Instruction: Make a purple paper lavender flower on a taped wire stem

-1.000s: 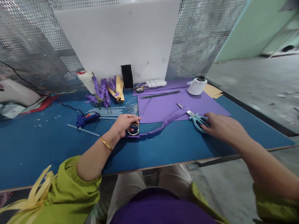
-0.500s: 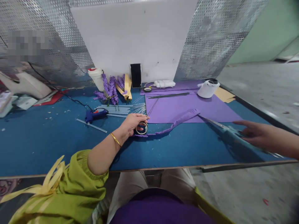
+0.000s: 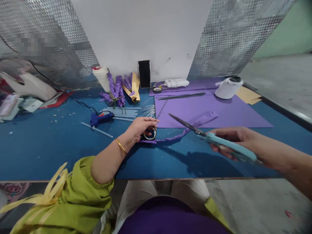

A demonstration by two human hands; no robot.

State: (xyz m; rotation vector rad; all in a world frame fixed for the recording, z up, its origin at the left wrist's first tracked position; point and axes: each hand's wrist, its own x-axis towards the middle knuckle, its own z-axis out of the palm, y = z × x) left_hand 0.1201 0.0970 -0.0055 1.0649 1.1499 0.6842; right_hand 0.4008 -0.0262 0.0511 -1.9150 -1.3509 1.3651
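Observation:
My left hand (image 3: 141,129) is closed around a roll of tape (image 3: 149,133). Between its thumb and fingertip it also pinches a thin dark wire (image 3: 162,110) that points up and away. From under this hand a crinkled purple paper strip (image 3: 181,134) runs right, its wider end (image 3: 208,118) fringed with slits and lying over a purple sheet (image 3: 234,112). My right hand (image 3: 234,143) grips scissors (image 3: 219,142) with teal handles. Their blades look closed and point left, above the strip. A bundle of dark wires (image 3: 181,96) lies on the sheet.
A blue glue gun (image 3: 101,119) with a black cord and several glue sticks (image 3: 124,112) lie left of my left hand. Behind stand purple paper flowers (image 3: 115,89), a white cup (image 3: 101,78) and a phone (image 3: 144,74). A white roll (image 3: 228,88) stands at the right.
My right hand has closed on the scissors, lifted them from the table's right side and brought them left over the strip. My left hand stays in place with the tape and wire.

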